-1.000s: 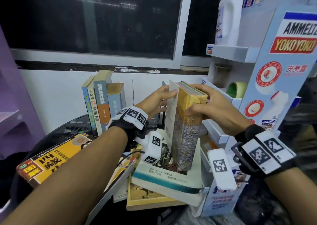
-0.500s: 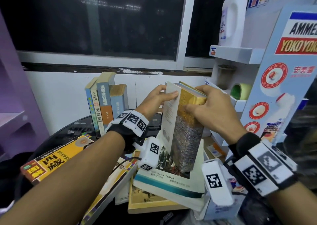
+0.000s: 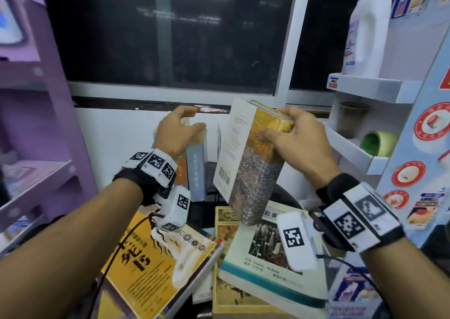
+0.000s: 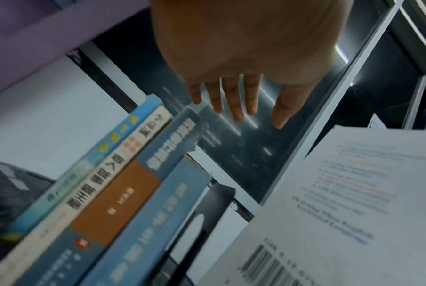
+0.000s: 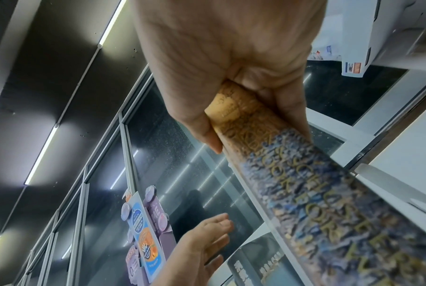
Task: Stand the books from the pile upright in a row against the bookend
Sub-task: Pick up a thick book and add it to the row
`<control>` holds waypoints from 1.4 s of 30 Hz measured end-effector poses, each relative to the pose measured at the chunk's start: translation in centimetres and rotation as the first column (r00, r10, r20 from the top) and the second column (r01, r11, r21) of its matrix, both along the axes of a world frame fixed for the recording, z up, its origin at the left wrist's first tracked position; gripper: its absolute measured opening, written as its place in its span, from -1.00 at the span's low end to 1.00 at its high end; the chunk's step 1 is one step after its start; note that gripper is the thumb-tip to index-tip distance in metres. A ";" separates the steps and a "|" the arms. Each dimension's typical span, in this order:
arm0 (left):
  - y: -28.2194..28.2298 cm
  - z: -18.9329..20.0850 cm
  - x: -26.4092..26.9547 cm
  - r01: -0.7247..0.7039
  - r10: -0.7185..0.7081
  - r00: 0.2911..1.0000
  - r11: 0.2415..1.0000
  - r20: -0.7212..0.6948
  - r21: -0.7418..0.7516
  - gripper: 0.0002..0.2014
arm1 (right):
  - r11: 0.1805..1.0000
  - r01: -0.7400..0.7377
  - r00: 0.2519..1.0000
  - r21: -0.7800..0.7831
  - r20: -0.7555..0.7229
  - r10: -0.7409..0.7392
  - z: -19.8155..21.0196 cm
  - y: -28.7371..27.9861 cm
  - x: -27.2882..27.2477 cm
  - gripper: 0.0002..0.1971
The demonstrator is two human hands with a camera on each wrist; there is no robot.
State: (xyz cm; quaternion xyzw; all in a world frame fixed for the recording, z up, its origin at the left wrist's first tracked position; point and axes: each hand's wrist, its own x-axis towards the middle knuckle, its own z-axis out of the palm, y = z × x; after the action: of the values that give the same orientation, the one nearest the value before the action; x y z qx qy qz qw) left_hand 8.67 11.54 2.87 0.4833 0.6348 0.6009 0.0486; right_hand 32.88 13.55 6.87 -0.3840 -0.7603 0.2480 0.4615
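Observation:
My right hand grips the top of a thick book with a gold and blue spine, thumb on the spine, and holds it upright and slightly tilted above the pile. The right wrist view shows the same right hand wrapped round the book's spine. My left hand is open over the tops of the standing books by the wall; whether it touches them I cannot tell. In the left wrist view its fingers are spread above the standing row, with the black bookend at the row's right side.
The pile lies in front: a yellow book, a white and teal book and a tan book. A white display shelf with a green tape roll and a bottle crowds the right. A purple shelf stands left.
My left hand has let go of the thick book and moved left to the standing row. My right hand alone has lifted the book off the pile.

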 end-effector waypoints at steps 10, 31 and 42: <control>1.9 -1.1 -3.0 -0.264 0.162 0.903 0.940 -0.397 -0.217 -0.31 | 0.996 -0.079 0.997 0.028 0.026 0.079 1.5 2.0 -4.1 -0.64; 3.5 -3.2 -4.3 -0.426 0.277 0.788 0.890 -0.550 -0.162 -0.21 | 0.993 -0.098 0.995 -0.066 0.008 0.099 3.0 4.9 -6.0 -0.71; 3.3 -3.3 -4.6 -0.424 0.271 0.800 0.886 -0.536 -0.185 -0.20 | 1.000 -0.026 0.998 0.007 0.060 0.025 2.9 5.7 -7.2 -0.69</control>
State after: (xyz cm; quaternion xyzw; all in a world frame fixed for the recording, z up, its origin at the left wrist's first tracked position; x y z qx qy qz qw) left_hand 4.11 14.86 -0.42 0.4819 0.7867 0.3528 -0.1564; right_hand 25.67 19.25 9.77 -0.3797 -0.7795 0.2395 0.4369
